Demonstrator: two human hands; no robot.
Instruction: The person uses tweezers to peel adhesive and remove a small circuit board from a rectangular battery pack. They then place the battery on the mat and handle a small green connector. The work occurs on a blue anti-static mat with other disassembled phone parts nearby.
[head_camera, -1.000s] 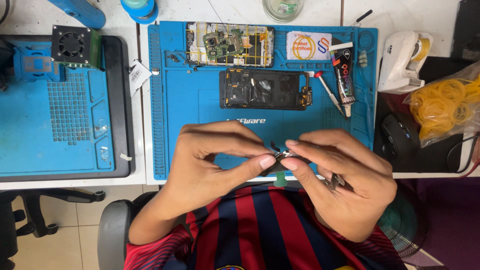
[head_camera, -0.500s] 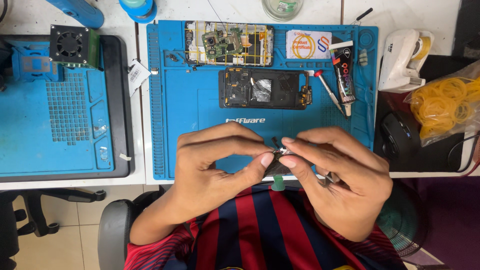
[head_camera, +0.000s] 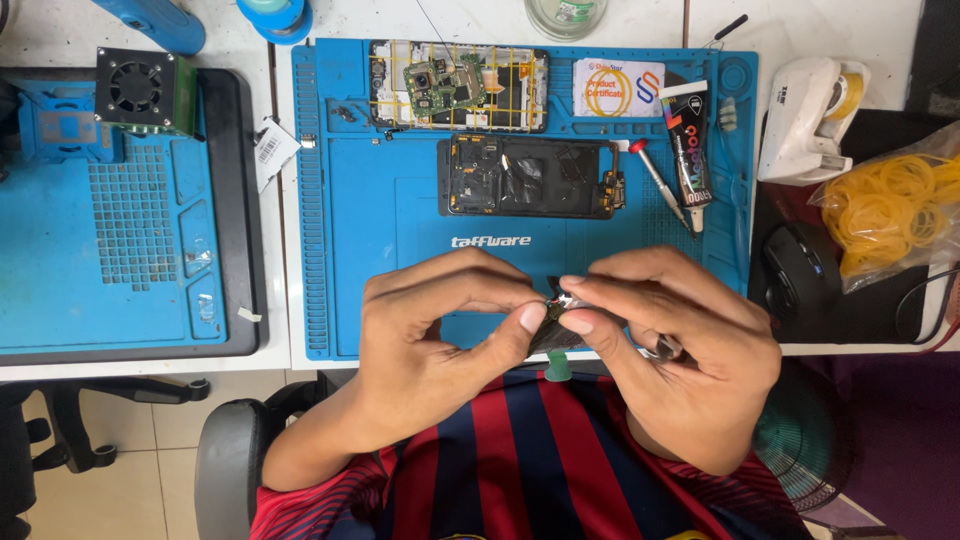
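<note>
While both hands are meeting at lower centre of the frame, the left hand (head_camera: 430, 345) and right hand (head_camera: 680, 350) are pinching a small dark part (head_camera: 556, 312) between thumbs and forefingers, just above the near edge of the blue mat (head_camera: 380, 250). Compared with a second ago, the hands are sitting slightly lower and closer together, so the grip is tightening rather than releasing. A metal tool (head_camera: 668, 348) is resting under the right fingers. The part is appearing thin, flat and glossy; its exact kind is unclear. At upper centre, an opened phone frame (head_camera: 528, 177), matte black, is lying below a circuit board (head_camera: 455, 85). The mat is looking rubbery and ribbed.
</note>
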